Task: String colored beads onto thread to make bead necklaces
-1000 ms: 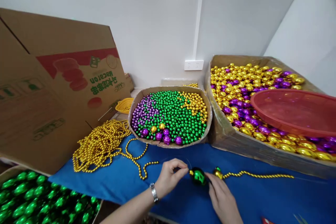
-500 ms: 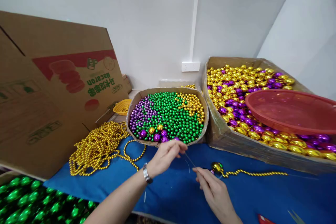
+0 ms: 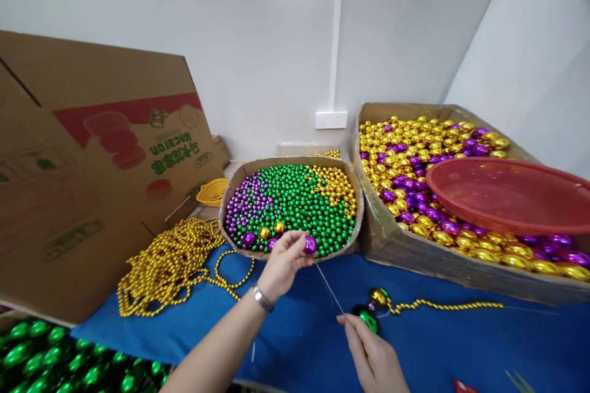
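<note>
My left hand [image 3: 286, 264] is closed over the front edge of the bead box, its fingertips on a shiny purple bead [image 3: 310, 245]. A thin clear string [image 3: 330, 287] runs from just below that bead down to my right hand [image 3: 373, 350], pinched between thumb and fingers. Beside the right fingers, a large green bead [image 3: 369, 319] lies partly hidden. Past it, a large gold-and-green bead [image 3: 379, 297] and a small purple one join a strand of small gold beads [image 3: 447, 304] on the blue cloth [image 3: 304, 344].
A cardboard box [image 3: 358, 230] holds small green, purple and gold beads. To the right, a bigger box [image 3: 428, 261] of gold and purple beads carries a red basin [image 3: 507, 196]. Gold bead strands [image 3: 170, 264] lie leftward near a tall carton [image 3: 106, 196]; large green beads [image 3: 83, 362] are lower left.
My left hand has shifted slightly left and down, and a purple bead now shows at its fingertips. My right hand has moved slightly down, uncovering the large green bead beside it.
</note>
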`<action>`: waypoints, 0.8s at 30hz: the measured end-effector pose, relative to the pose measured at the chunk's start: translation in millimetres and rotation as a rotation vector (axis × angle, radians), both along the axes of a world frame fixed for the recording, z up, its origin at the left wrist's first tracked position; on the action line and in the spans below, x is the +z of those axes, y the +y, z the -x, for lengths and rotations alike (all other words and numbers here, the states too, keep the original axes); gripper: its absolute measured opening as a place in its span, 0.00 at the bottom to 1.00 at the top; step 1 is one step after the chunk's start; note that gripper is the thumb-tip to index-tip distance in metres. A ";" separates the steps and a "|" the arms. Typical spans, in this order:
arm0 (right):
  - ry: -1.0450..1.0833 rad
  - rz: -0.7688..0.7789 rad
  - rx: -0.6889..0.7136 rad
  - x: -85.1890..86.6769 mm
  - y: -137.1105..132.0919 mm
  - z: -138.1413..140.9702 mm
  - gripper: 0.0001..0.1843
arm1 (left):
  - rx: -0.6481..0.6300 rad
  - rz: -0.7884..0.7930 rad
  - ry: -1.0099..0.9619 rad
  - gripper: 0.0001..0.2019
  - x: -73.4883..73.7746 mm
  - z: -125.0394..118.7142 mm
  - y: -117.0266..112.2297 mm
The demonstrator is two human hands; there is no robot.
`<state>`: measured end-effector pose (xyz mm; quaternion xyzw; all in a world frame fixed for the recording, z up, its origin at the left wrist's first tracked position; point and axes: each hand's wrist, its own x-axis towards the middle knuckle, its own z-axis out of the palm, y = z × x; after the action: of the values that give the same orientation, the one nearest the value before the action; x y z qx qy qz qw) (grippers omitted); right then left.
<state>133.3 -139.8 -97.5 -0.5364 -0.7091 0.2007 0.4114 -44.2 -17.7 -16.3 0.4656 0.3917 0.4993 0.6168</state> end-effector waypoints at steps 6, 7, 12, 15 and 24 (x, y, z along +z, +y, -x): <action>-0.032 -0.112 0.036 -0.4 0.8 3.0 0.16 | 0.076 0.209 -0.339 0.14 -4.3 0.6 -27.4; -0.036 -0.124 0.037 0.1 0.8 3.1 0.16 | 0.081 0.214 -0.346 0.14 -4.8 0.8 -29.5; -0.045 -0.152 0.053 2.2 0.0 2.5 0.15 | 0.100 0.220 -0.369 0.13 -6.2 2.6 -33.0; -0.048 -0.144 0.061 2.4 -0.7 1.1 0.15 | 0.111 0.219 -0.382 0.14 -6.8 4.1 -32.4; -0.066 -0.156 0.060 -2.0 1.3 1.9 0.15 | 0.105 0.027 -0.217 0.14 -11.4 1.5 -44.4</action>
<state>131.4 -138.5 -99.5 -0.4874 -0.7515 0.1394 0.4221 -45.7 -62.1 -27.8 0.3794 0.3533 0.5729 0.6349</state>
